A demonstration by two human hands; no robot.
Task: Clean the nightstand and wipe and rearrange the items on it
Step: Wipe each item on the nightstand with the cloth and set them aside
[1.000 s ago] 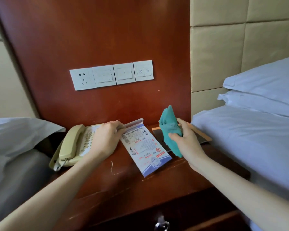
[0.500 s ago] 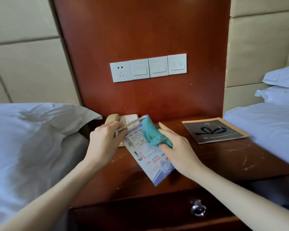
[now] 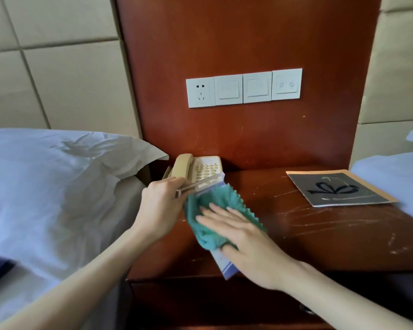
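2 grips, card [image 3: 225,265] wipe begun.
Right grip [image 3: 246,236] had flattened, spread, pressing cloth [image 3: 215,203] onto card; left grip [image 3: 160,208] pinched its far edge.

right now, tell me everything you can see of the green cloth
The green cloth is teal, soft-looking, like towelling, with a zigzag-cut edge on its right side. It is bunched, not spread flat. It lies on the printed card, covering most of it. The right hand presses it with straight fingers; the left hand pinches the card's top edge beside it, over the nightstand.
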